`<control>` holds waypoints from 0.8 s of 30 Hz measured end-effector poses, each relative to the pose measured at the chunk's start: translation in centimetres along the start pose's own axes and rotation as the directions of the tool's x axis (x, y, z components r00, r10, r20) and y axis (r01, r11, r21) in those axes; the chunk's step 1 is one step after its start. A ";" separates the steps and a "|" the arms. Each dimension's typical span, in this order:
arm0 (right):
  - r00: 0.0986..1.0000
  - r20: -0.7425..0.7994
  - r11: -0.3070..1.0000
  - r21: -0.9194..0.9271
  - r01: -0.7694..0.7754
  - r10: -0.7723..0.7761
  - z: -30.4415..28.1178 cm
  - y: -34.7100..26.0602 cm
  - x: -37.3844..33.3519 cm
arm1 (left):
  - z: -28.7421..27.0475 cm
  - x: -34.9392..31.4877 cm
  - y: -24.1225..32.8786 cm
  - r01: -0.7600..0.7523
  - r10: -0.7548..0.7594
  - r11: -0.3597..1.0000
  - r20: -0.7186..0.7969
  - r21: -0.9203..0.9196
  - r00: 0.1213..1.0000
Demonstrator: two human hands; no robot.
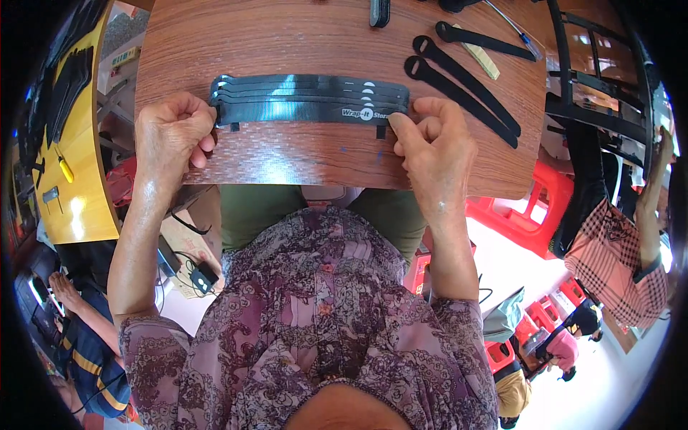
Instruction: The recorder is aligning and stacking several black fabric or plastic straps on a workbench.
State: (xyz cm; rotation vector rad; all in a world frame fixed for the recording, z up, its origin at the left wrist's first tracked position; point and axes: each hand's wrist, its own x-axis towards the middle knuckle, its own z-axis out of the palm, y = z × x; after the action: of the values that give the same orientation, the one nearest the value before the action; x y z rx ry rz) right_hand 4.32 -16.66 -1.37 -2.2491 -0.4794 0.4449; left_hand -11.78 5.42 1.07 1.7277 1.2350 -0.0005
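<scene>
A fanned stack of long, glossy black strips with white print (287,106) lies crosswise near the table's front edge. My left hand (172,132) pinches its left end, fingers curled. At the right end, my right hand (435,147) grips the stack's corner between thumb and fingers. Two small dark tabs stick out below the stack's lower edge. To the right lie several black straps with a hole in one rounded end (466,93). Whether the strips are joined to each other I cannot tell.
The wooden table (287,39) also bears a screwdriver (519,32), a pale yellow strip (481,60) and a small black bundle (380,13). A yellow table (79,172) stands left. Red plastic stools (534,215) are at the right, where other people sit.
</scene>
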 end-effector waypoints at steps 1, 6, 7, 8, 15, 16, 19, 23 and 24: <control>1.000 0.001 1.000 0.000 0.014 -0.014 0.1 0.0 0.0 | -0.1 -0.1 0.0 0.003 -0.003 1.000 -0.006 0.002 1.000; 0.999 0.037 0.991 0.132 -0.028 0.023 -0.1 0.0 0.1 | -0.1 0.1 -0.5 -0.028 0.029 0.999 0.024 -0.034 0.999; 0.996 0.037 0.987 0.138 -0.085 0.081 -0.3 -0.2 0.0 | -0.1 0.1 -0.4 -0.020 0.021 0.999 0.030 -0.041 0.999; 0.996 0.057 0.985 0.157 -0.075 0.067 -0.3 -0.1 0.0 | -0.1 0.0 -0.3 -0.013 0.015 0.999 0.036 -0.047 0.999; 0.993 0.046 0.987 0.113 -0.114 0.110 -0.4 -0.9 0.1 | -0.2 0.3 -0.7 -0.084 0.084 0.996 0.022 0.002 0.996; 0.993 0.046 0.989 0.098 -0.114 0.110 -0.3 -1.0 0.1 | -0.2 0.3 -0.7 -0.083 0.083 0.996 0.017 0.040 0.996; 0.992 0.044 0.989 0.086 -0.120 0.116 -0.2 -1.1 0.1 | -0.3 0.3 -0.6 -0.119 0.118 0.988 0.013 0.099 0.993; 0.995 0.043 0.994 0.055 -0.096 0.093 -0.1 -1.2 0.2 | -0.1 0.2 0.2 -0.129 0.132 0.972 -0.001 0.198 0.991; 0.995 0.038 0.994 0.053 -0.092 0.090 -0.2 -1.2 0.2 | -0.2 0.1 0.3 -0.118 0.119 0.975 0.008 0.189 0.993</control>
State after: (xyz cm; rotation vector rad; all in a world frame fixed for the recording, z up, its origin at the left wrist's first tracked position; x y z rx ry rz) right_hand 4.33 -15.92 -0.37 -2.2197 -0.3797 0.5397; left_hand -11.63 5.59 1.35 1.9656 1.1627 -0.0459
